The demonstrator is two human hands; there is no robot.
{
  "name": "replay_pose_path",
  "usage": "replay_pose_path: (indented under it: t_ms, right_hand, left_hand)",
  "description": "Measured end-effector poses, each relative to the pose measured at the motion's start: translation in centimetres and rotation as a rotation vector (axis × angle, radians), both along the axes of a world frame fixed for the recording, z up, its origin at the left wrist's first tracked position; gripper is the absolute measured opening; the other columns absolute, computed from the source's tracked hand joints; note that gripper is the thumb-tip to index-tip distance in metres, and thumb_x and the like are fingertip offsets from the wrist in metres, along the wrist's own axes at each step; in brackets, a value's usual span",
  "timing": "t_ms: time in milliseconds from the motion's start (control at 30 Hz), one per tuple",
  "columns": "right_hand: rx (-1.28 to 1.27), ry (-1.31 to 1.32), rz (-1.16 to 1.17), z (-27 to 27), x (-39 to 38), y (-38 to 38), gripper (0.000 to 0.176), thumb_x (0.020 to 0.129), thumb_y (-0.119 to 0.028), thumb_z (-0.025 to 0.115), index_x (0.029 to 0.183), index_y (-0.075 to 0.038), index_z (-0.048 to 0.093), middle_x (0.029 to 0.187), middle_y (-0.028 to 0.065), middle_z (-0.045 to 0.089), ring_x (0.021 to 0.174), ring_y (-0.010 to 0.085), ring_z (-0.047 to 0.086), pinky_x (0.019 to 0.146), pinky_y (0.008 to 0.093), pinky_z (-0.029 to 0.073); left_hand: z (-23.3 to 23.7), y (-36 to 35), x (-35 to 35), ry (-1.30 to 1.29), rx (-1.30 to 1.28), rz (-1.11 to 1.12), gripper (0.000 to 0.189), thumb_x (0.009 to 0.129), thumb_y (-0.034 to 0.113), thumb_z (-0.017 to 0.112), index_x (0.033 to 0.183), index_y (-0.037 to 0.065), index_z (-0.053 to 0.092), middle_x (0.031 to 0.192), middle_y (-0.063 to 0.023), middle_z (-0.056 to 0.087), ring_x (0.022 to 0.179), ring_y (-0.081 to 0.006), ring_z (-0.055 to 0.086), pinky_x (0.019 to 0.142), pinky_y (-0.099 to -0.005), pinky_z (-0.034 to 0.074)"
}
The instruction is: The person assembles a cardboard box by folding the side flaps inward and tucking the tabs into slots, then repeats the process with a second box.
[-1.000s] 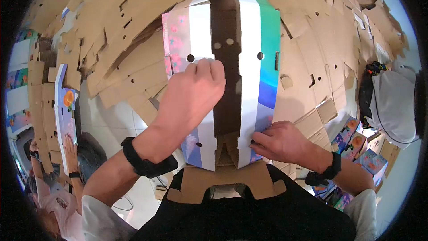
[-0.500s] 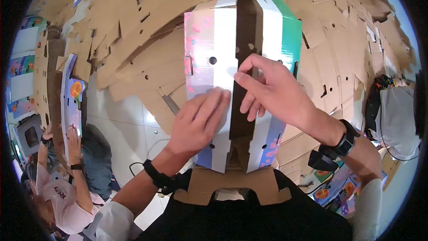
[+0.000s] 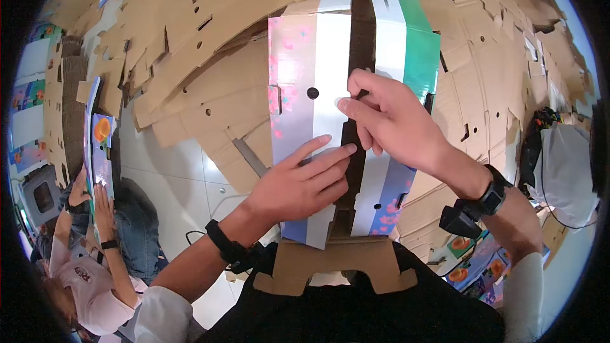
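Note:
A printed cardboard box (image 3: 295, 44) lies before me, with a white and lilac left flap, pink flowers and a green right side. A dark gap runs lengthwise between its two top flaps. My left hand (image 3: 305, 181) rests over the lower part of the left flap, fingers spread, their tips near the gap. With thumb and bent index finger, my right hand (image 3: 391, 114) pinches the inner edge of the left flap (image 3: 332, 82). Its other fingers curl over the gap. The right flap (image 3: 389, 44) stands slightly raised beside it.
Flat brown cardboard sheets (image 3: 210, 89) spread behind and around the box. At left, another person (image 3: 95, 286) handles a printed cardboard piece (image 3: 101, 146). A brown end flap (image 3: 337, 257) extends toward my body. Printed sheets (image 3: 476, 273) lie at lower right.
The box has shifted slightly right. My left hand has moved right and its fingers have spread toward the gap. My right thumb now overlaps the left flap's edge, and the gap looks narrower.

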State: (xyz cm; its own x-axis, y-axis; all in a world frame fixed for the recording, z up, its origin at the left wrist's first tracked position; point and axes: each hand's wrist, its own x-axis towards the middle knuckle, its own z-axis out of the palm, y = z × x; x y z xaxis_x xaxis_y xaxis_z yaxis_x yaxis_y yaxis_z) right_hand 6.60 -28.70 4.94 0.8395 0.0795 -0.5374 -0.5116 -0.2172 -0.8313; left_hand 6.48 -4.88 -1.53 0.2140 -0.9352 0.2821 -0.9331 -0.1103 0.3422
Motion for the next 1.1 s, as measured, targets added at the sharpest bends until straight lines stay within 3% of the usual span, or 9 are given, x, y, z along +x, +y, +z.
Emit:
replay_pose_path:
  t_ms: [100, 200, 400, 500, 667, 733, 867, 1000, 1100]
  right_hand:
    - [0.004, -0.073, -0.016, -0.2, -0.7, 0.0, 0.019, 0.112, -0.015, 0.062, 0.097, -0.005, 0.054, 0.064, 0.0001, 0.054, 0.052, 0.0081, 0.054, 0.047, 0.0263, 0.04]
    - [-0.078, -0.076, -0.002, 0.0, -1.2, -0.6, 0.017, 0.109, -0.014, 0.062, 0.097, -0.002, 0.058, 0.063, 0.0088, 0.06, 0.053, 0.0161, 0.06, 0.052, 0.0353, 0.045]
    - [-0.319, -0.389, 0.2, -2.7, -2.9, 0.0, 0.009, 0.104, -0.013, 0.067, 0.1, -0.005, 0.063, 0.072, 0.0168, 0.065, 0.063, 0.0389, 0.067, 0.056, 0.0457, 0.051]
    - [-0.421, -0.633, 0.287, -3.4, -3.3, -0.3, 0.006, 0.104, -0.008, 0.068, 0.108, -0.003, 0.069, 0.072, 0.0096, 0.069, 0.064, 0.0248, 0.072, 0.059, 0.0355, 0.056]
    - [-0.61, -0.79, 0.525, -3.5, -7.5, -1.7, 0.022, 0.091, -0.006, 0.077, 0.113, -0.007, 0.074, 0.12, 0.0139, 0.073, 0.102, 0.0309, 0.073, 0.079, 0.0388, 0.061]
    - [-0.65, -0.904, 0.63, -4.4, -10.4, -2.0, 0.028, 0.087, -0.008, 0.081, 0.115, -0.009, 0.076, 0.136, 0.0148, 0.068, 0.118, 0.0329, 0.07, 0.09, 0.041, 0.061]
    - [-0.708, -0.892, 0.649, -5.1, -16.6, -3.8, 0.035, 0.088, -0.014, 0.076, 0.123, -0.012, 0.072, 0.153, 0.0129, 0.06, 0.137, 0.029, 0.061, 0.113, 0.0382, 0.054]
    - [-0.81, -0.888, 0.811, -4.7, -20.4, -5.3, 0.041, 0.094, -0.017, 0.072, 0.135, -0.015, 0.07, 0.158, 0.0085, 0.058, 0.147, 0.0248, 0.054, 0.122, 0.0396, 0.047]
    - [-0.84, -0.811, 0.855, -4.4, -22.1, -5.4, 0.047, 0.097, -0.02, 0.07, 0.143, -0.015, 0.067, 0.164, 0.0075, 0.054, 0.153, 0.024, 0.049, 0.128, 0.0413, 0.041]
  left_hand:
    - [0.1, 0.1, -0.1, -0.014, 0.012, 0.008, 0.003, 0.091, 0.019, 0.07, 0.089, 0.017, 0.067, 0.116, -0.0011, 0.07, 0.144, -0.0183, 0.057, 0.127, -0.0542, 0.039]
    - [-0.2, 0.9, -0.4, -0.021, 0.013, 0.049, 0.005, 0.091, 0.018, 0.07, 0.088, 0.018, 0.067, 0.114, -0.0012, 0.07, 0.144, -0.0177, 0.057, 0.126, -0.0588, 0.039]
    - [-0.3, 0.7, -0.1, -0.065, 0.083, 0.083, 0.007, 0.09, 0.017, 0.071, 0.085, 0.016, 0.066, 0.116, -0.0026, 0.071, 0.142, -0.019, 0.058, 0.125, -0.06, 0.04]
    - [-0.2, 0.1, -0.4, -0.037, 0.099, 0.079, 0.007, 0.09, 0.016, 0.071, 0.086, 0.015, 0.066, 0.117, -0.0039, 0.071, 0.142, -0.0201, 0.059, 0.125, -0.0603, 0.041]
    - [-0.2, 1.8, -0.9, 0.082, 0.018, 0.126, 0.01, 0.091, 0.013, 0.073, 0.099, 0.014, 0.068, 0.123, -0.0067, 0.069, 0.146, -0.0237, 0.057, 0.126, -0.0598, 0.04]
    - [-0.3, 3.9, -1.1, 0.136, 0.125, 0.084, 0.019, 0.09, 0.017, 0.075, 0.109, 0.016, 0.072, 0.142, -0.0088, 0.066, 0.148, -0.0234, 0.055, 0.128, -0.0599, 0.037]
    - [0.1, 9.0, -1.5, -0.083, 0.264, -0.205, 0.036, 0.091, 0.018, 0.076, 0.127, 0.018, 0.073, 0.16, -0.0061, 0.058, 0.151, -0.0193, 0.052, 0.131, -0.0525, 0.038]
    - [-0.4, 12.9, -2.7, -0.077, 0.49, -0.238, 0.061, 0.091, 0.022, 0.076, 0.151, 0.023, 0.063, 0.166, -0.0016, 0.052, 0.153, -0.0211, 0.049, 0.131, -0.0482, 0.038]
    - [-0.2, 13.6, -4.1, 0.227, 0.513, -0.174, 0.069, 0.088, 0.034, 0.079, 0.153, 0.022, 0.06, 0.167, -0.0042, 0.052, 0.153, -0.0244, 0.049, 0.131, -0.0491, 0.038]
